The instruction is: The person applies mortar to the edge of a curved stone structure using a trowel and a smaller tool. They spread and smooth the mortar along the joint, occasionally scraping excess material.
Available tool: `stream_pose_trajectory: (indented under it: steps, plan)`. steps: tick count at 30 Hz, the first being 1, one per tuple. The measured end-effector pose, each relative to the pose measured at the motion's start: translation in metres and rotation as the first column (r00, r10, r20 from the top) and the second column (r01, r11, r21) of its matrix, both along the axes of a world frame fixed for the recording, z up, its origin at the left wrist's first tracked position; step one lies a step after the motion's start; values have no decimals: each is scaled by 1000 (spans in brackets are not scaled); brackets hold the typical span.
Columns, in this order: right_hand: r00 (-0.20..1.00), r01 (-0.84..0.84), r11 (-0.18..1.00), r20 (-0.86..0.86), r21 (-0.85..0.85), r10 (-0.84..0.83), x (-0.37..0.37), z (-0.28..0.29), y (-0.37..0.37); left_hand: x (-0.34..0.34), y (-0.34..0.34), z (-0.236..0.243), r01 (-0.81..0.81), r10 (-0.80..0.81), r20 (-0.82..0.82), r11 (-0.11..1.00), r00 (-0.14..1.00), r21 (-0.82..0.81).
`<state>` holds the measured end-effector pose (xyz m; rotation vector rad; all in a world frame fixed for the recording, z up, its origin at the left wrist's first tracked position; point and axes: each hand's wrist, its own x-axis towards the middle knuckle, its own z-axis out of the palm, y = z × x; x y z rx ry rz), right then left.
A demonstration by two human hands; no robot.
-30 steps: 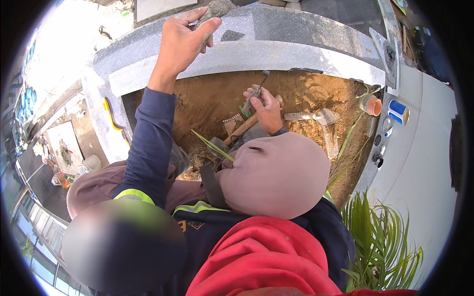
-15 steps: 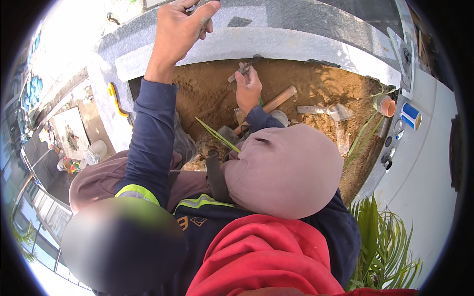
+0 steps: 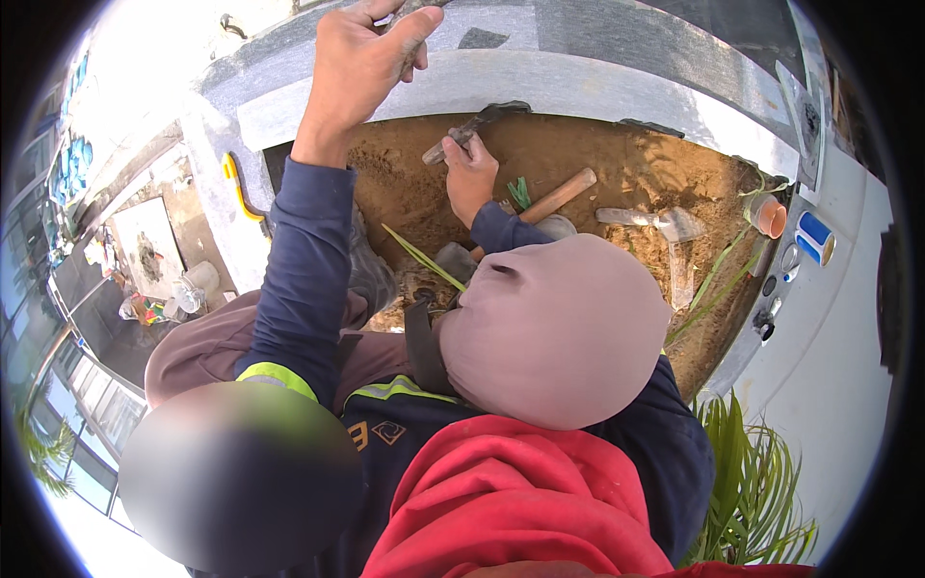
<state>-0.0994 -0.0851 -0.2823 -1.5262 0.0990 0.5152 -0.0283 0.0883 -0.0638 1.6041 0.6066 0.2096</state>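
Note:
My left hand (image 3: 358, 69) is raised over the stone border (image 3: 520, 72), fingers wrapped round a grey, rough lump (image 3: 419, 21), partly hidden by the hand. Lower down, my right hand (image 3: 470, 175) grips a small grey-handled trowel (image 3: 499, 116), its dark blade close to the border's inner edge, above brown soil (image 3: 578, 144). Behind my right wrist lie a wooden handle (image 3: 559, 196) and some green strands (image 3: 520, 191). Right of these rests a pale, dusty hammer-like tool (image 3: 674, 224) on the soil.
A yellow-handled tool (image 3: 234, 183) lies on the left ledge. At right, a terracotta pot (image 3: 769, 217) and a blue can (image 3: 814, 236) stand by the white surface (image 3: 838, 318). Palm fronds (image 3: 742, 482) are at lower right. Buckets and clutter (image 3: 193, 284) sit at left.
My right hand has moved up and left with the trowel, bringing its blade nearer the border. My left hand stays raised with the lump. The view has shifted a little.

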Motion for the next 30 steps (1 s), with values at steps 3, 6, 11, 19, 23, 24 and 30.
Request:
stream_pose_trajectory:
  steps: [3,6,11,19,23,24,30]
  plan:
    - [995,17,998,-101,62,-10,-5,-4,9,-7,2,2,-8,9,-22,1000,1000,19]
    - [981,49,988,-193,143,-21,-12,-7,20,-15,5,-5,-23,24,-12,999,1000,44]
    - [934,120,962,-356,244,-26,-18,4,37,-29,17,-14,-43,43,14,999,999,25]
    - [838,-305,939,-423,161,344,-14,25,-5,1,15,-5,79,-83,21,987,996,139]
    - [724,-675,735,-250,-65,643,14,51,-45,40,27,32,192,-197,19,969,980,152]
    - [708,-694,720,-207,-25,675,26,74,-52,47,33,45,183,-187,17,974,982,133]
    - [774,-614,774,-74,153,629,101,184,-94,20,76,61,424,-377,-209,864,902,271]
